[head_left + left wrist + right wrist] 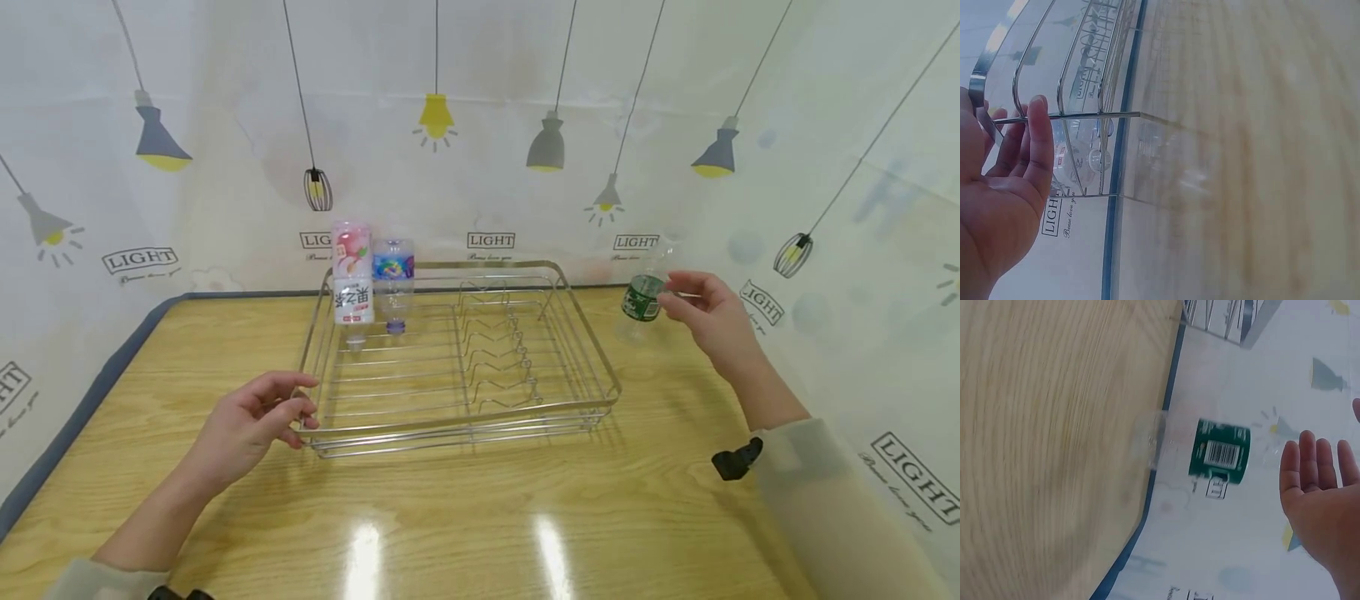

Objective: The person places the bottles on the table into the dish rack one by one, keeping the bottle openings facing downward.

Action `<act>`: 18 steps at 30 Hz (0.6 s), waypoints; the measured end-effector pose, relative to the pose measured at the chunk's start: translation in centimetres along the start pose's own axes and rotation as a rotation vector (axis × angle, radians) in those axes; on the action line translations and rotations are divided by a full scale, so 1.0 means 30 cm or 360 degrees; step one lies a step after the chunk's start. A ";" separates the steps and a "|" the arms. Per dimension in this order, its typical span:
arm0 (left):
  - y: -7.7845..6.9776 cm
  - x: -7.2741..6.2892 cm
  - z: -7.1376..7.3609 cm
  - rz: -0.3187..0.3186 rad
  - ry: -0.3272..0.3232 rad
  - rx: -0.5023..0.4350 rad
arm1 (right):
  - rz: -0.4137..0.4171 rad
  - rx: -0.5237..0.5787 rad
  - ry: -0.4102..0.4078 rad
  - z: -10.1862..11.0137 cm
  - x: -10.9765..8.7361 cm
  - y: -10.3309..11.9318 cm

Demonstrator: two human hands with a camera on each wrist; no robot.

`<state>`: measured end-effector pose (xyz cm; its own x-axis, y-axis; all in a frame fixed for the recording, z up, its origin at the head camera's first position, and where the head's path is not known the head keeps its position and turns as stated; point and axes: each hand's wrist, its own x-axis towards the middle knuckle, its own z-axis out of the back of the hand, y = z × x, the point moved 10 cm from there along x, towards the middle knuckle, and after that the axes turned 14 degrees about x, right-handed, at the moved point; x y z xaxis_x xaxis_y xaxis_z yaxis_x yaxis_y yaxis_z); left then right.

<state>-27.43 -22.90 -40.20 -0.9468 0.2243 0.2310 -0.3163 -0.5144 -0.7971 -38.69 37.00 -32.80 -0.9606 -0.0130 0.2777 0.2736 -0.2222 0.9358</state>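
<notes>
A silver wire dish rack (457, 429) stands on the wooden table. My left hand (258, 421) is at its front left corner; in the left wrist view my left hand's fingers (1038, 144) curl around the rack's wire and rim. Toward the right back stands a clear plastic bottle with a green label (642, 298). My right hand (708, 321) is beside it, fingers extended. A gap shows between the right hand (1319, 487) and the green label (1220, 452) in the right wrist view; whether a fingertip touches the clear plastic I cannot tell.
Upside down in the rack's back left are a bottle with a pink and white label (352, 275) and a clear bottle with a blue label (393, 268). Wavy wire dividers (498, 342) run through its right half. A lamp-printed cloth (480, 183) hangs behind the table (450, 517).
</notes>
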 end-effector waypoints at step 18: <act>0.009 0.002 -0.004 0.0026 0.0012 -0.0013 | -0.0243 -0.0101 -0.0174 0.127 0.059 -0.139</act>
<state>-27.55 -22.93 -40.48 -0.9513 0.2220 0.2137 -0.3002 -0.5115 -0.8051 -41.35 41.63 -35.37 -0.9786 0.1306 0.1589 0.1183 -0.2746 0.9542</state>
